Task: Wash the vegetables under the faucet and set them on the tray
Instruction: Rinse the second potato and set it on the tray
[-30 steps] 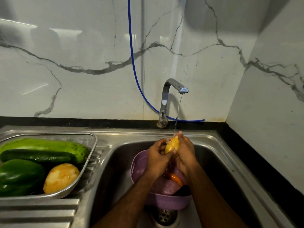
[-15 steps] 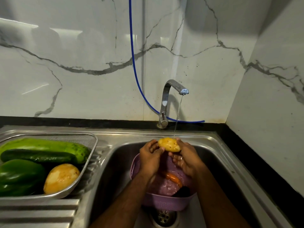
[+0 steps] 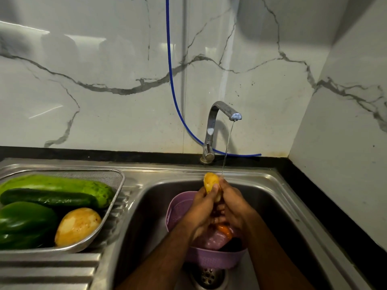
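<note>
**Potato under the stream**

Just below frame centre, both hands, left hand (image 3: 202, 208) and right hand (image 3: 232, 206), wrap their fingers round a potato (image 3: 211, 183) beneath the faucet (image 3: 222, 114), over the purple colander (image 3: 209, 258). Best to turn it slowly so water reaches every side, then carry it to the tray (image 3: 117, 195) at lower left.

Yellow potato (image 3: 211, 182), lilac colander (image 3: 209, 258), blue hose (image 3: 170, 65), grey-veined white marble wall (image 3: 104, 59)
</note>
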